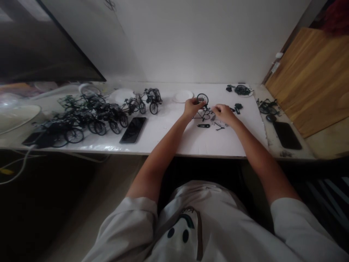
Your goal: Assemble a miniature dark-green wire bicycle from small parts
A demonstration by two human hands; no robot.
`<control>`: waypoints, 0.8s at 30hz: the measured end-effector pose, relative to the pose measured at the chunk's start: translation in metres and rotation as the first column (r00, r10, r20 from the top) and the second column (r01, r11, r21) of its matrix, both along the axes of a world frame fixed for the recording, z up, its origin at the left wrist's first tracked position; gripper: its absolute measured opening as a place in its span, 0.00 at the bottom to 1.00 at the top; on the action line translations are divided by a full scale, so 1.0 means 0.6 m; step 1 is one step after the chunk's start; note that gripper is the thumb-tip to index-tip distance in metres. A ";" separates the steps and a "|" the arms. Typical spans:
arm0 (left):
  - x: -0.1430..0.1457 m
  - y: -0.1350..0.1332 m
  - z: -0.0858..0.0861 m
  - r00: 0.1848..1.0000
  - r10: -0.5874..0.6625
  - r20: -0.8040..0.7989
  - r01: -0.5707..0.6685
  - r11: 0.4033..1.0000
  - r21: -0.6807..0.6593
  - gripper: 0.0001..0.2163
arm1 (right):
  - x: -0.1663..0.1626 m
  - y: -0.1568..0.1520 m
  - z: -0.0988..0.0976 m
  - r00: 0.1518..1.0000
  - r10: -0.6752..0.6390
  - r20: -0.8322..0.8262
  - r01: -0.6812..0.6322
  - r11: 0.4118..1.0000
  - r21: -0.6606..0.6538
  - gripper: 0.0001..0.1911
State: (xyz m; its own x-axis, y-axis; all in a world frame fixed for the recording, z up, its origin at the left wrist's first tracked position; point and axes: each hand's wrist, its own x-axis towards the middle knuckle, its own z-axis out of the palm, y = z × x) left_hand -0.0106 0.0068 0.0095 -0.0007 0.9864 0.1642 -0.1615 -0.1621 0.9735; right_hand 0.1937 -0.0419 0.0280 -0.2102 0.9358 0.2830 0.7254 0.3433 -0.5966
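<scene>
A partly built miniature bicycle [203, 113] stands over the white work surface, its wheel [202, 98] uppermost. The fingers of my left hand [193, 107] are closed on it just below that wheel. To the right of the frame, my right hand [223, 112] has thumb and fingertips pinched together close to the bicycle; whatever is between them is too small to make out. Beneath the hands lie a dark flat elongated part [203, 126], a thin forked black part [219, 126] and small loose bits.
Many small model bicycles [95, 112] crowd the left side, beside a phone [133, 130]. White plates [183, 96] sit toward the wall. At right are dark parts [238, 106], a plate of parts [242, 90], another phone [287, 135] and a wooden board [321, 80].
</scene>
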 end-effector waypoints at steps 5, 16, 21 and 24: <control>-0.002 0.004 -0.003 1.000 0.012 0.002 -0.012 1.000 0.002 0.13 | -0.001 0.002 -0.004 1.000 0.020 -0.020 -0.020 1.000 -0.005 0.17; -0.005 0.018 -0.009 0.994 0.098 -0.043 -0.092 0.987 0.135 0.10 | -0.001 0.006 -0.020 0.992 0.026 -0.124 -0.032 0.999 -0.043 0.08; -0.013 0.003 0.001 0.950 0.237 -0.203 -0.160 0.928 0.336 0.09 | -0.001 0.002 -0.014 0.995 0.011 -0.104 -0.015 0.999 -0.035 0.09; -0.014 -0.010 0.010 0.918 0.291 -0.271 -0.158 0.893 0.422 0.06 | -0.003 -0.001 -0.010 0.997 -0.009 -0.078 0.007 1.000 -0.024 0.08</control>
